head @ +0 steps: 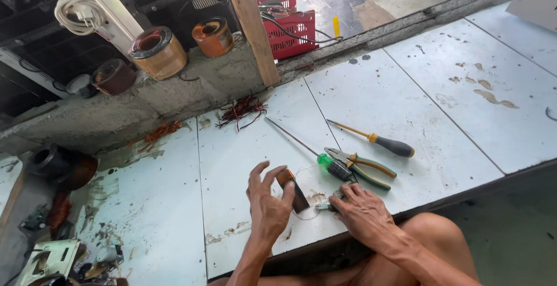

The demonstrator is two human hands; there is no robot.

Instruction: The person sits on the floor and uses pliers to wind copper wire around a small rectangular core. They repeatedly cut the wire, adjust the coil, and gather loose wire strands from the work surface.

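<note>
The person sits at the edge of a white tiled floor [406, 94], knees drawn up, both hands working low near the rim. The left hand [268, 205] pinches a small copper-wound coil [292, 189] between thumb and fingertips, holding it tilted just above the tile. The right hand [362, 210] lies palm down close beside it, fingers closed around a small tool [326, 205] with a pale green tip; what kind of tool it is I cannot tell. A thin wire [304, 216] loops on the tile between the two hands. Just beyond the right hand lie a long green-handled screwdriver [336, 169] and green-and-yellow pliers [362, 167], touching each other, and a little farther off a black-handled screwdriver [394, 145]. Tangles of scrap copper wire [241, 111] sit near a wooden post [250, 28]. On the concrete ledge [191, 86] behind stand two large wound coils [158, 51], and a red plastic crate [290, 28] is past the post.
</note>
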